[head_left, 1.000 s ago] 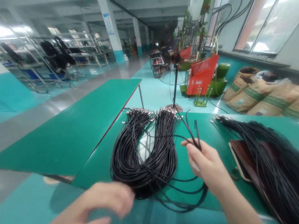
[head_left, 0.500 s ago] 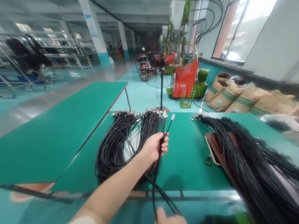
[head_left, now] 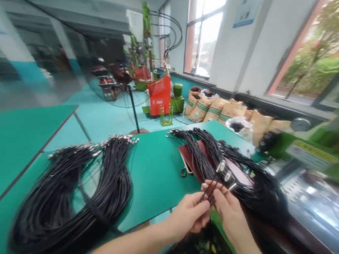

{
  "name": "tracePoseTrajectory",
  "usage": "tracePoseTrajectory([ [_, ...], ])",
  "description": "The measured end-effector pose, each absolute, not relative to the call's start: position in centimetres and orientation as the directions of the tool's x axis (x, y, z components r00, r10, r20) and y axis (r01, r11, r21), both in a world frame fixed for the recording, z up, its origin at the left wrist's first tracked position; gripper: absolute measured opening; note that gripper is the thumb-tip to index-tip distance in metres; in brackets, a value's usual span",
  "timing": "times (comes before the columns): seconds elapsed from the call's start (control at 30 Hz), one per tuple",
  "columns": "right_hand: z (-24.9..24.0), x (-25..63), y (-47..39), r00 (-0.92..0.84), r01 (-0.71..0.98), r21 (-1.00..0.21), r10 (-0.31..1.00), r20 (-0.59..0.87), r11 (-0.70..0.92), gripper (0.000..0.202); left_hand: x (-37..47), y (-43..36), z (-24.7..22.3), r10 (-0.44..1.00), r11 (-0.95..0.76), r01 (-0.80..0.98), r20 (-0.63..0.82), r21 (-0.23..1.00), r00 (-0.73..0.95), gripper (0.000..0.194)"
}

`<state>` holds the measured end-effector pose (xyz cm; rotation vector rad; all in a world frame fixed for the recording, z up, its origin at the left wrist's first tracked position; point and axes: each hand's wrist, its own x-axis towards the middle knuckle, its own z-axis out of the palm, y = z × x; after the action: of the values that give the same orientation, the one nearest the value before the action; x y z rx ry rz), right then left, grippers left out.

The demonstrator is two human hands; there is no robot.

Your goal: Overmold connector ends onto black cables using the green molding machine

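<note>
My left hand point(head_left: 192, 212) and my right hand point(head_left: 224, 204) are close together above the table's front edge. Both are closed on a few black cables point(head_left: 209, 188), whose silvery connector ends point(head_left: 221, 166) stick up past the fingers. The lower run of these cables is hidden behind the hands. To the left, a big U-shaped bundle of black cables point(head_left: 118, 174) lies on the green table point(head_left: 153, 175), its metal ends at the far side. A second heap of black cables point(head_left: 200, 156) lies just beyond my hands, over a dark red board.
Another green table point(head_left: 2, 149) adjoins on the left. A green machine point(head_left: 317, 152) with a metal bed stands close on the right. Beyond the table are a stand fan point(head_left: 132, 107), a red and green machine point(head_left: 159, 96) and several brown sacks point(head_left: 213, 108).
The view has swung right. My left hand has gone from beside the U-shaped bundle to the right with the cables, and my right hand has come up to their connector ends.
</note>
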<state>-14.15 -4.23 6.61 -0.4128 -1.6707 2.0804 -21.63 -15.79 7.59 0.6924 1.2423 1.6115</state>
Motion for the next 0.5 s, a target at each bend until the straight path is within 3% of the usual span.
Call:
tracePoseTrajectory([
  [0.17,8.0,-10.7,-2.1,-0.801,-0.143,-0.979,0.597,0.028,-0.146,0.041,-19.2,-13.5,6.7,0.964,0.040,-0.320,-0.121,0.947,-0.238,0.032],
  [0.33,8.6,-8.5,-0.8,-0.811,-0.071,-0.990,0.585,-0.011,-0.118,0.042,-18.5,-12.3,6.3,0.982,0.146,-0.336,-0.178,0.930,-0.067,0.033],
  [0.5,8.1,-8.1,-0.5,-0.746,-0.166,-0.969,0.666,0.002,-0.184,0.036,-18.0,-12.0,6.0,0.980,0.177,-0.382,-0.197,0.907,-0.013,0.034],
])
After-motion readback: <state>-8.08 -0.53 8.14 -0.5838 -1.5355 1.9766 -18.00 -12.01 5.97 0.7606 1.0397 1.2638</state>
